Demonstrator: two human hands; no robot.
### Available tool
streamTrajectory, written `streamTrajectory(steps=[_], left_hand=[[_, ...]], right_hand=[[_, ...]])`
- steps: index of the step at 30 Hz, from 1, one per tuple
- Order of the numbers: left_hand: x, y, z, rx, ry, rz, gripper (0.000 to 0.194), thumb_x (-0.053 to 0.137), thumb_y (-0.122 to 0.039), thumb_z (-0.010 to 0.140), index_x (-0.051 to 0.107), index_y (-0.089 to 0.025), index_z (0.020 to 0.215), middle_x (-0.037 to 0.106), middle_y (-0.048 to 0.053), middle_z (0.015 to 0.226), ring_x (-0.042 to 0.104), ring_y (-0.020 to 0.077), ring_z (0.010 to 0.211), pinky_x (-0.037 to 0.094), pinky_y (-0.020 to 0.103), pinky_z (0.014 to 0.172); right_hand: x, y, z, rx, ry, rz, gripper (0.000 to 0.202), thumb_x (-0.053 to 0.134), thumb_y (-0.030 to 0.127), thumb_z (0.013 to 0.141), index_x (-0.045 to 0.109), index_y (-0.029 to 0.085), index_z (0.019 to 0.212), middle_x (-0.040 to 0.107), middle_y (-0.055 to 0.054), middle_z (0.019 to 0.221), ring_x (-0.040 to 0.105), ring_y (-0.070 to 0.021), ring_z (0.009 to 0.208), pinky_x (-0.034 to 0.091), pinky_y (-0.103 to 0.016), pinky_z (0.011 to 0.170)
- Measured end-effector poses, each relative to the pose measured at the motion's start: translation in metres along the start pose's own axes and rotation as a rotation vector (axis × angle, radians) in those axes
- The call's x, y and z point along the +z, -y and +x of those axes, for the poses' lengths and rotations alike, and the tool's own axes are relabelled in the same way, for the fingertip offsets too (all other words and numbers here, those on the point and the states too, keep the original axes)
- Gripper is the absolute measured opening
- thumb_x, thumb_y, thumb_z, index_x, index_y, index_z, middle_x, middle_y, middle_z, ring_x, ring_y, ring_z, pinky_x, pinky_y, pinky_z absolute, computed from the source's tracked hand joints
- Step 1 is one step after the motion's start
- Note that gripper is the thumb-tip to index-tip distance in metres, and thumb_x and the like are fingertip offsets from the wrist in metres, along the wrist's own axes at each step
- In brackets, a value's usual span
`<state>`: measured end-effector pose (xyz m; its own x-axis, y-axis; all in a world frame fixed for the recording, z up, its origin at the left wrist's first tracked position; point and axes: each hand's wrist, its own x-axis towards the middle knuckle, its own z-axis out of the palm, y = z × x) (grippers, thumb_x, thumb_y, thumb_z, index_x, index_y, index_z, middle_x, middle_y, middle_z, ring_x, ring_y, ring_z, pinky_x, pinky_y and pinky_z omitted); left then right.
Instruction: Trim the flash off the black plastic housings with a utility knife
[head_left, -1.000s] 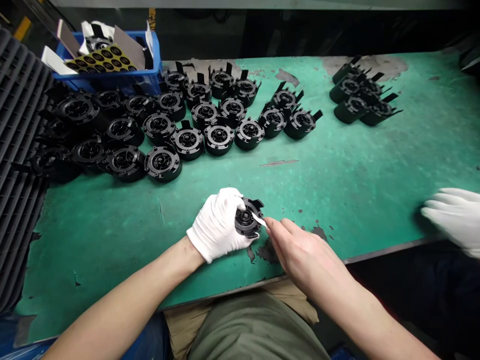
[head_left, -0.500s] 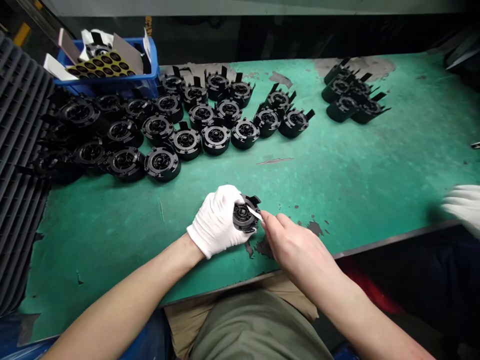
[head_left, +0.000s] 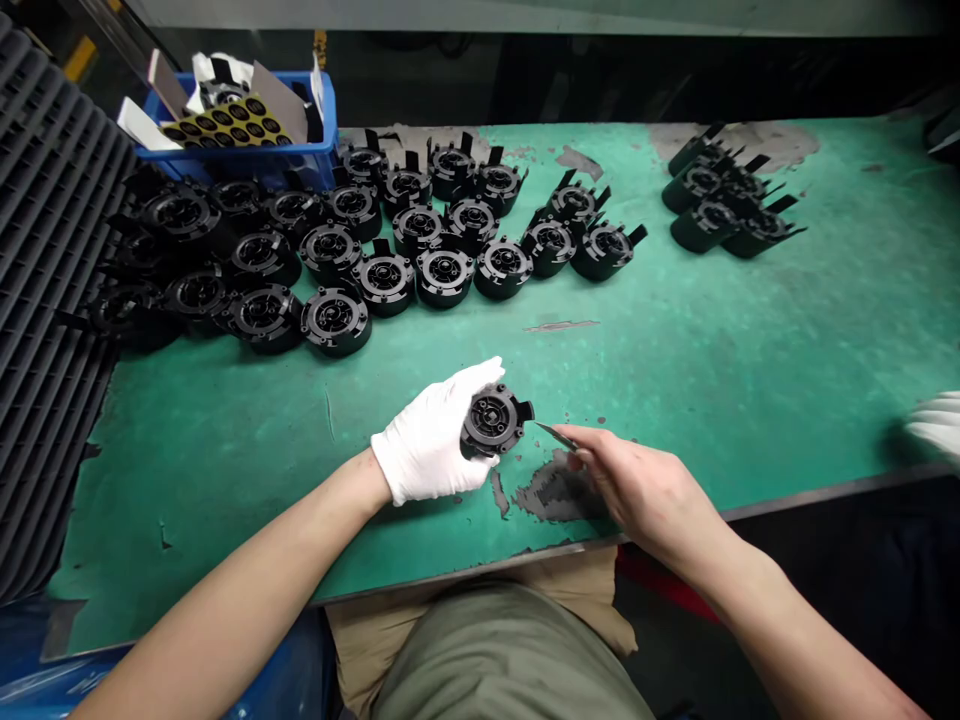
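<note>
A round black part is held above the green table by my left hand, which wears a white glove. The gloved fingers wrap round the part's left side, and its ribbed face is turned up. My right hand is bare and pinches a thin pointed metal tool. The tool's tip points left, a little to the right of the part and near its black tab. Several similar black parts stand in rows on the table beyond my hands.
The green table has worn dark patches. A blue bin at the back left holds a sheet of round stickers. More black parts stand at the back right. Another person's gloved hand shows at the right edge.
My right hand has moved right, drawing the tool away from the part's face. The part has turned slightly in my left hand. The whole view has shifted a little.
</note>
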<state>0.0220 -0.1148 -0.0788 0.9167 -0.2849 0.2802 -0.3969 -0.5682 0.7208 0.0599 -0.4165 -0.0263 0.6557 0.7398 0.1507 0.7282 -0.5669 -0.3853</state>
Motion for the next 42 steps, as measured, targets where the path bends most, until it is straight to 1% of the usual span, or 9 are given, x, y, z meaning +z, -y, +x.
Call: streamTrajectory(steps=[5,8,13,17,21,25,29,33,42], left_hand=[[0.001,0.003,0.004,-0.050,-0.065,0.124,0.116,0.091,-0.086,0.066,0.054,-0.019,0.153,0.066,0.022,0.143,0.065,0.0459,0.134,0.055,0.066,0.117],[0.001,0.003,0.006,-0.034,-0.063,0.118,0.107,0.088,-0.085,0.072,0.056,-0.020,0.150,0.069,0.019,0.136,0.069,0.0416,0.127,0.057,0.060,0.113],[0.003,0.003,0.008,-0.031,-0.108,0.114,0.103,0.088,-0.089,0.068,0.062,-0.020,0.141,0.072,0.018,0.129,0.070,0.0411,0.121,0.059,0.060,0.108],[0.002,0.004,0.007,-0.057,-0.081,0.090,0.108,0.095,-0.081,0.065,0.059,-0.021,0.148,0.071,0.019,0.137,0.070,0.0432,0.127,0.058,0.063,0.113],[-0.004,0.006,0.004,-0.017,0.025,-0.021,0.111,0.099,-0.060,0.077,0.043,-0.024,0.166,0.064,0.020,0.159,0.063,0.0417,0.148,0.054,0.060,0.125],[-0.011,0.005,0.003,0.037,0.125,-0.080,0.107,0.094,-0.051,0.087,0.034,-0.027,0.173,0.055,0.019,0.170,0.056,0.0400,0.158,0.051,0.059,0.130],[-0.009,0.004,0.005,0.040,0.122,-0.045,0.118,0.099,-0.049,0.080,0.031,-0.026,0.174,0.055,0.020,0.170,0.055,0.0426,0.158,0.049,0.063,0.131],[-0.006,0.004,0.007,0.037,0.110,-0.029,0.119,0.103,-0.044,0.075,0.035,-0.025,0.171,0.060,0.020,0.165,0.060,0.0425,0.153,0.053,0.062,0.128],[-0.011,-0.004,0.009,0.049,0.091,-0.014,0.108,0.103,-0.037,0.076,0.040,-0.024,0.164,0.064,0.019,0.161,0.065,0.0402,0.148,0.057,0.057,0.124]], right_hand=[[-0.001,-0.005,0.003,0.035,0.028,0.039,0.022,0.050,0.025,0.115,0.064,0.023,0.133,0.079,-0.001,0.095,0.077,-0.0134,0.078,0.059,-0.023,0.070],[0.000,-0.004,0.003,-0.021,0.027,0.010,0.032,0.050,0.024,0.115,0.061,0.021,0.145,0.076,-0.005,0.102,0.076,-0.0167,0.085,0.060,-0.027,0.076],[0.003,0.004,0.000,-0.058,0.039,-0.029,0.050,0.048,0.019,0.114,0.050,0.020,0.164,0.068,-0.006,0.100,0.065,-0.0172,0.077,0.056,-0.029,0.070],[0.003,0.006,0.002,-0.059,-0.008,-0.039,0.053,0.052,0.018,0.112,0.050,0.024,0.165,0.070,-0.009,0.110,0.068,-0.0202,0.089,0.058,-0.032,0.078],[-0.006,-0.008,0.011,-0.097,-0.059,-0.046,0.050,0.051,0.015,0.111,0.055,0.023,0.160,0.071,-0.006,0.101,0.068,-0.0191,0.086,0.056,-0.031,0.081],[-0.014,-0.032,0.023,-0.152,0.046,-0.099,0.042,0.052,0.023,0.114,0.059,0.017,0.155,0.069,-0.003,0.092,0.066,-0.0161,0.076,0.050,-0.028,0.069],[-0.018,-0.046,0.032,-0.275,0.148,-0.203,0.037,0.052,0.031,0.116,0.065,0.015,0.147,0.070,-0.004,0.095,0.063,-0.0144,0.072,0.047,-0.028,0.064],[-0.017,-0.048,0.035,-0.370,0.154,-0.305,0.038,0.047,0.030,0.117,0.066,0.015,0.147,0.065,-0.001,0.085,0.057,-0.0132,0.064,0.039,-0.029,0.058],[-0.024,-0.034,0.033,-0.455,0.158,-0.403,0.037,0.049,0.009,0.107,0.059,0.008,0.143,0.063,-0.002,0.086,0.059,-0.0154,0.070,0.038,-0.031,0.058]])
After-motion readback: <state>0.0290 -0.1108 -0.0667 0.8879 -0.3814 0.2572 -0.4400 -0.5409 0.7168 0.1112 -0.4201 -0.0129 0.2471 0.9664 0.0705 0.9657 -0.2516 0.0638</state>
